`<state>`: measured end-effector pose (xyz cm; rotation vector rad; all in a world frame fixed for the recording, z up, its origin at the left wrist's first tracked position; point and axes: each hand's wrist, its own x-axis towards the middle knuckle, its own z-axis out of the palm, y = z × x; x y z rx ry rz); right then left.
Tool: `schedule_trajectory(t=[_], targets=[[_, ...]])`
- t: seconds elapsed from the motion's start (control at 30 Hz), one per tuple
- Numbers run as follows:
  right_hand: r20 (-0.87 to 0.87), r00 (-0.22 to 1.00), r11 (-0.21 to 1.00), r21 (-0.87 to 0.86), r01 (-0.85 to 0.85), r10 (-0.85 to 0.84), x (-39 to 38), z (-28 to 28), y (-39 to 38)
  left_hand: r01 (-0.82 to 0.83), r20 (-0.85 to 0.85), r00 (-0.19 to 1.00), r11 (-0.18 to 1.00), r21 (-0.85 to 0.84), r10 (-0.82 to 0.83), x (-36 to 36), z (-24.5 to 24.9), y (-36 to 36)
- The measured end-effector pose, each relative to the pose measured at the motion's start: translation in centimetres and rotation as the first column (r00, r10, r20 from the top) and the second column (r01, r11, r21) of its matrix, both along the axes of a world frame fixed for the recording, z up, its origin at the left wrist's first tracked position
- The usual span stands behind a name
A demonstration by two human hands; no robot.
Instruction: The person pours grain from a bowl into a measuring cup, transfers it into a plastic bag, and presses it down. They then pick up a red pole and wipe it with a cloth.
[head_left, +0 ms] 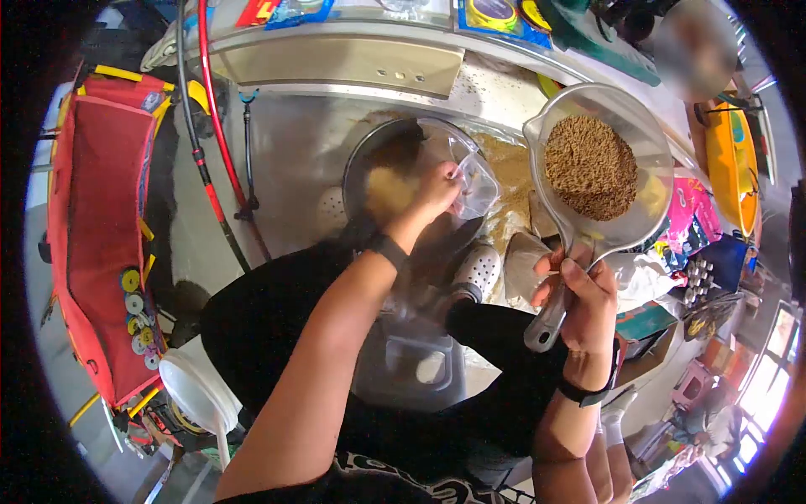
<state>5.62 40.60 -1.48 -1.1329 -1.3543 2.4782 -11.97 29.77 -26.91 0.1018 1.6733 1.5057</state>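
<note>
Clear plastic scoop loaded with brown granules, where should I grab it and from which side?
Grip the clear plastic scoop by its long grey handle, coming from the near side, as the right hand does. The handle juts toward the person from the round cup, so the brown granules stay level.

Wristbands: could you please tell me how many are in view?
2. One wristband is on the left wrist, behind the left hand holding the bag; the other is on the right wrist, below the right hand gripping the scoop.

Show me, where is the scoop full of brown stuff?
In the head view the clear scoop is upper right, held by the right hand, just right of the plastic bag.
</note>
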Motion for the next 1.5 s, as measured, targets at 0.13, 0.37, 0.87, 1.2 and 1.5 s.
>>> schedule_trajectory(t=[0.13, 0.37, 0.87, 1.2, 1.5], targets=[[0.002, 0.998, 0.996, 0.066, -0.061, 0.061, 0.2, -0.3, -0.1, 0.076, -0.216, 0.972, 0.994, -0.075, -0.090, -1.1, 5.5, -1.1], [0.036, 0.994, 0.979, 0.175, -0.105, 0.100, -0.1, 0.0, -0.8, 0.078, -0.529, 0.827, 0.971, -0.227, -0.190, -3.6, 15.6, -3.6], [0.226, 0.931, 0.770, 0.525, -0.364, 0.286, -1.6, -0.3, -4.0, 0.043, -0.328, 0.942, 0.994, -0.096, -0.072, -3.8, 19.4, -7.9], [0.332, 0.920, 0.603, 0.696, -0.389, 0.210, -2.6, 0.2, -5.2, 0.038, -0.385, 0.920, 0.995, -0.094, -0.072, -4.3, 19.4, -7.0], [0.300, 0.943, 0.439, 0.835, -0.332, 0.143, -2.6, -0.9, -6.0, 0.143, -0.525, 0.810, 0.955, -0.258, -0.263, -5.2, 21.5, -5.8]])
